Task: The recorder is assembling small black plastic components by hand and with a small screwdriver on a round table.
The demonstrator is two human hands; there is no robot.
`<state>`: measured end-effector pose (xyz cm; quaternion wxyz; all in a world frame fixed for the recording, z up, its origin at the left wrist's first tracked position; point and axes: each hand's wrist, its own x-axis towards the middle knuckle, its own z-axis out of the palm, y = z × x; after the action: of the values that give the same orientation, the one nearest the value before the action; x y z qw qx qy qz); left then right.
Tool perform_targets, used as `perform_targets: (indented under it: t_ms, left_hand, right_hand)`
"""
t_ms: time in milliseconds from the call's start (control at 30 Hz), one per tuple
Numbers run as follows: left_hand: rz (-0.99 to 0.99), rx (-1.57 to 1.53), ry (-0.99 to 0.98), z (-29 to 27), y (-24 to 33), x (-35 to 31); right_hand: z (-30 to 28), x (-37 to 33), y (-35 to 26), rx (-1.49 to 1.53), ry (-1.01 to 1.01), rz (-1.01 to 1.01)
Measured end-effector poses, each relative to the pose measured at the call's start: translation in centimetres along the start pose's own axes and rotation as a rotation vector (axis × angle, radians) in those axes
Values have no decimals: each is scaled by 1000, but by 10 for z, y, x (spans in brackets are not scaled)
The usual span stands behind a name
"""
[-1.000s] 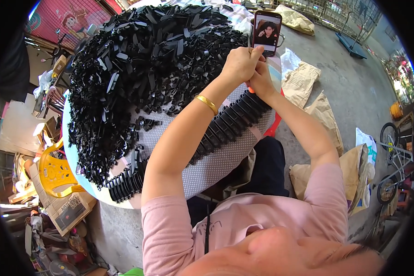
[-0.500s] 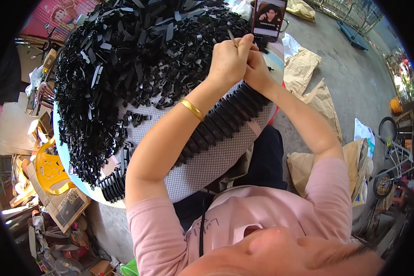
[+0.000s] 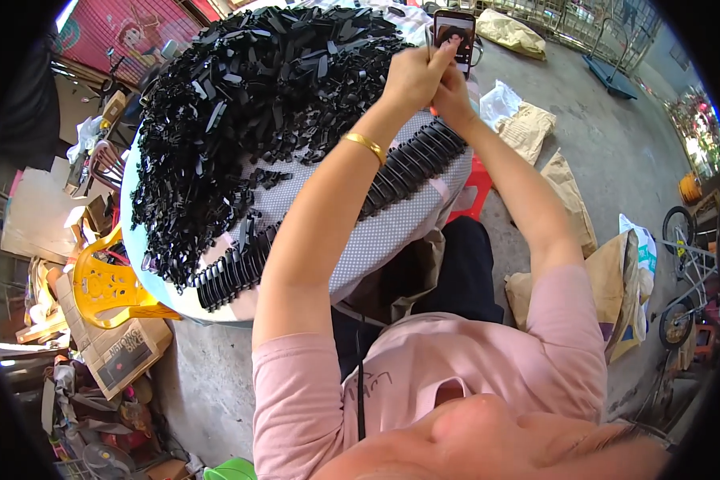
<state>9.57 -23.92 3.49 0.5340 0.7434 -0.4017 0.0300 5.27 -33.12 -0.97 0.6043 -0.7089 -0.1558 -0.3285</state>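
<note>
Both my hands are together at the far right of the table, just in front of an upright phone [image 3: 466, 64]. My left hand [image 3: 412, 78], below a gold bracelet, is closed, with a thumb or finger reaching up over the screen. A thin grey tip shows above it; the rest is hidden. Against it, my right hand [image 3: 454, 98] is closed too, its fingers mostly hidden; a small orange-red bit shows beside it. Below my hands runs a long row of ribbed black plastic pieces [image 3: 412, 170]. A large heap of loose black plastic parts [image 3: 240, 120] lies to the left.
The round table has a grey dotted cover [image 3: 376, 244]. Left of it stand a yellow plastic chair [image 3: 108, 280] and a cardboard box [image 3: 124, 352]. A red stool [image 3: 474, 192] is under the right edge. Brown paper sacks [image 3: 568, 192] lie on the floor to the right.
My hands, still together, now overlap the phone, and a finger or thumb reaches onto its screen. The whole view has shifted, showing more of the chair and the red stool.
</note>
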Motion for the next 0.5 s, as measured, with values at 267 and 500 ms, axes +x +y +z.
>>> perform_targets:
  t_ms: [267,500]
  left_hand:
    - [-130,250,-215,-33,30,6]
    - [-350,-70,-258,-16,-8,-2]
  right_hand:
    - [-7,10,-44,72,-254,414]
    - [16,-11,7,128,7,262]
